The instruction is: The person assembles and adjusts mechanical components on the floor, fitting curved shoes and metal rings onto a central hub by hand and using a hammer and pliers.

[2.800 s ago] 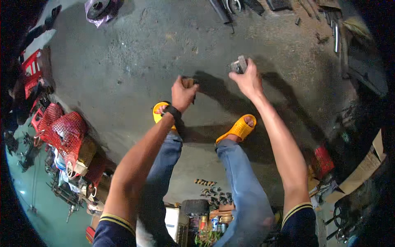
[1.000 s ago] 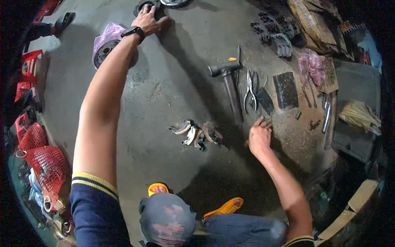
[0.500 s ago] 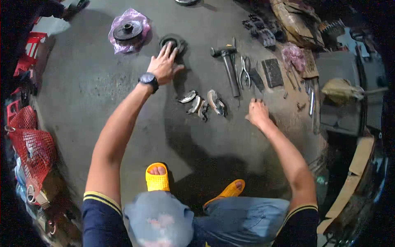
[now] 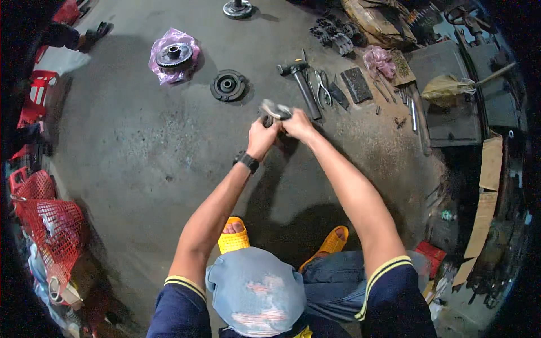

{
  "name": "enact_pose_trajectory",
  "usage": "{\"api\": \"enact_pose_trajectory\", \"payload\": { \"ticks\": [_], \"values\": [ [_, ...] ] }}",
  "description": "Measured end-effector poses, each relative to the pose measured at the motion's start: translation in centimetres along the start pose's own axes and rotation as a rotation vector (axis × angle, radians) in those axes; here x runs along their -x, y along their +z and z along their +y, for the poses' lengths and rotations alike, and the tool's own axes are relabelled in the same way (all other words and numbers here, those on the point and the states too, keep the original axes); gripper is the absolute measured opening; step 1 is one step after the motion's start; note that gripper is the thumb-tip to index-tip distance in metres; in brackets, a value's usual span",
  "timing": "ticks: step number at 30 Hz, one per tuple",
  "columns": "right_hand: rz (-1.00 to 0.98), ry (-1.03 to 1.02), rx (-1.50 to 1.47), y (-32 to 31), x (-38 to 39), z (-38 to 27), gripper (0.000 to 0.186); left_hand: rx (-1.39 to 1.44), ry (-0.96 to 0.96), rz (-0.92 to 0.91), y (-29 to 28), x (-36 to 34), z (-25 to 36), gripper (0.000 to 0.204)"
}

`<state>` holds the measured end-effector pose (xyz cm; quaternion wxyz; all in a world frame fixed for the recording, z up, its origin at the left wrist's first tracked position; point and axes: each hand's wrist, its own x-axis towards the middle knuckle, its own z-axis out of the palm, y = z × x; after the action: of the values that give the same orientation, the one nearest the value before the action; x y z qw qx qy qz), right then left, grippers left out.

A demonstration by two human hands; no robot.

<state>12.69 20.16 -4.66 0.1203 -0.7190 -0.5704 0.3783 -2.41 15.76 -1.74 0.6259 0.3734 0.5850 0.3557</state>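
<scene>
Both hands are together in front of me, closed around a bunch of curved metal brake shoes point(image 4: 276, 108). The shoes are pale on some faces and dark on others, and motion smears them. My left hand point(image 4: 264, 139), with a black watch on the wrist, grips the lower left part of the bunch. From the right side, my right hand point(image 4: 298, 125) pinches the bunch. Fingers hide much of the shoes, so how they sit together is unclear. Beyond my hands, a round dark hub plate point(image 4: 236, 80) lies flat on the floor, touched by neither hand.
A toothed gear wheel point(image 4: 183, 54) rests on pink plastic at far left. To the right lie a hammer point(image 4: 305, 90), pliers point(image 4: 323, 90) and a dark rectangular block point(image 4: 355, 85). Red netting point(image 4: 53, 225) lines the left side; cardboard strips point(image 4: 489, 166) stand right.
My left hand has left the hub plate and come back toward me. My right hand has moved left to meet it. The brake shoes, loose on the floor before, are now in both hands.
</scene>
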Motion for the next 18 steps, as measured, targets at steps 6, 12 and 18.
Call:
{"api": "enact_pose_trajectory", "payload": {
  "ticks": [6, 12, 18],
  "values": [
    [-0.057, 0.003, -0.425, -5.0, -2.6, -5.7, 0.063, 0.178, 0.097, -0.095, -6.8, -1.9, 0.8, 0.041],
    [-0.136, -0.296, 0.732, -16.2, -0.6, -0.8, 0.045, -1.155, 0.505, 0.292, -15.4, -6.4, 2.0, 0.104],
    [-0.392, -0.148, 0.911, -19.0, 3.6, 3.4, 0.038, -1.331, 0.451, 0.080, -17.6, -9.7, 3.2, 0.105]
  ]
}}
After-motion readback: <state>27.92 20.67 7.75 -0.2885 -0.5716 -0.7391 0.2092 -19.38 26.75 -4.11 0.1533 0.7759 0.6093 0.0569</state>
